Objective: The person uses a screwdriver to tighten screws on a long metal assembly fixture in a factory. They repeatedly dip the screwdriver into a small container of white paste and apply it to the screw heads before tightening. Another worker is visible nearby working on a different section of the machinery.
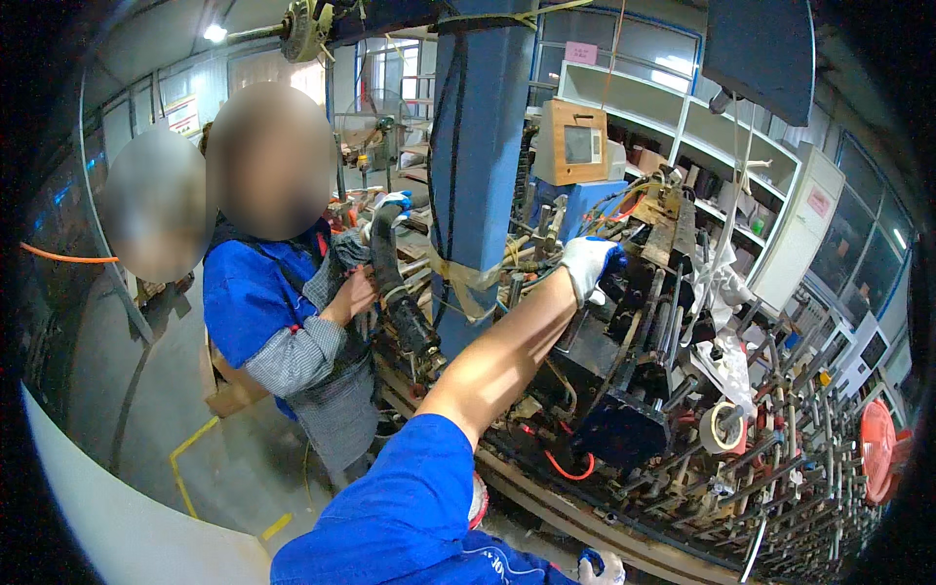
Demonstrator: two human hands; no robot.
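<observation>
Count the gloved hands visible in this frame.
3: one glove on the machine at the end of the outstretched arm, one at the bottom edge, one beside the co-worker. Others may be hidden.

Two other people stand at the left of the frame; the nearer one wears a blue jacket point(244, 292) over a grey apron point(336, 409). A blue pillar point(478, 146) rises through the upper middle. Just right of it a small screen in a wooden box point(573, 144) sits. White shelving point(721, 166) fills the upper right. At the right edge lies a red disc point(877, 450); a roll of tape point(721, 427) rests nearby. Yellow floor lines point(190, 458) run at lower left.
</observation>
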